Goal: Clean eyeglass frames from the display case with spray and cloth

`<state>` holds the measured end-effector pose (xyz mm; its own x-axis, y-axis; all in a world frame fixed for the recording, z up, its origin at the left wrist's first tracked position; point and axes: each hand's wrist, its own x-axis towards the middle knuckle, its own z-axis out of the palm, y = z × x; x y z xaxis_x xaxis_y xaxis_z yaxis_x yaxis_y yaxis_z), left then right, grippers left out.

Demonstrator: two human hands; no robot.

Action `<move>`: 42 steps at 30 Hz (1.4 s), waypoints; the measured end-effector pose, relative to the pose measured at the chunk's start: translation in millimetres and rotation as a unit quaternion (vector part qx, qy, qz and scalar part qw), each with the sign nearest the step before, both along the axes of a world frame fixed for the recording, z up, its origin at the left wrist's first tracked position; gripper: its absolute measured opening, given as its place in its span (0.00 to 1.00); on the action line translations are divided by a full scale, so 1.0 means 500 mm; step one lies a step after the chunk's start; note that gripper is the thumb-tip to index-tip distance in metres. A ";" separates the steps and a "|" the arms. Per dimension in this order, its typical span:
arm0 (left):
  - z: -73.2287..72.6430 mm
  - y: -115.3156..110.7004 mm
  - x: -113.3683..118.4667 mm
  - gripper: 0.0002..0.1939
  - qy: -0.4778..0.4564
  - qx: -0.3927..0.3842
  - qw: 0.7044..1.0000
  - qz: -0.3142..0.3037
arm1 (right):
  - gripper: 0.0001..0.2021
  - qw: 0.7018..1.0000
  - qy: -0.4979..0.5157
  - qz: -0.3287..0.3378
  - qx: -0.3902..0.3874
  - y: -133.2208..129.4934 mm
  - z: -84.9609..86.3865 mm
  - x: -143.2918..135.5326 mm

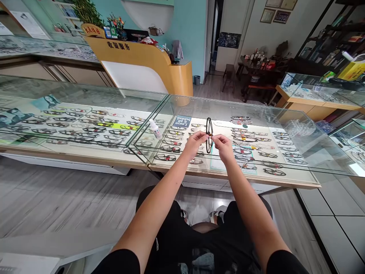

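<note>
A dark-rimmed pair of eyeglasses (209, 146) is held upright on end above the glass display counter, one rim above the other. My left hand (196, 142) pinches it near the middle from the left side. From the right, the fingertips of my right hand (223, 145) close on the middle part too, by a small reddish spot. Exactly what lies between the fingertips is too small to make out. A white dropper-type bottle (155, 129) stands on the glass to the left of my hands.
Under the glass top of the display case (302, 179) lie several rows of spectacles (274, 172) and a blue card (181, 121). Another case adjoins at left. Beyond stands a yellow cashier desk (182, 82). My legs are below the counter's front edge.
</note>
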<state>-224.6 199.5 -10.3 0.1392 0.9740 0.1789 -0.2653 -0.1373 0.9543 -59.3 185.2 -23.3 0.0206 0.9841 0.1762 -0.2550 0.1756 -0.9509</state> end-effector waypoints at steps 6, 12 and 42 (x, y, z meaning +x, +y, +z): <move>-0.001 0.000 0.003 0.22 0.009 0.002 1.000 0.008 | 0.18 1.000 0.014 -0.012 -0.002 0.003 0.001 -0.001; -0.004 0.003 0.001 0.21 0.013 -0.001 1.000 0.006 | 0.18 0.999 0.031 -0.016 -0.019 0.005 0.000 -0.001; -0.015 0.010 -0.004 0.16 -0.015 -0.013 0.999 -0.029 | 0.26 0.983 0.185 0.009 -0.002 0.002 0.014 0.048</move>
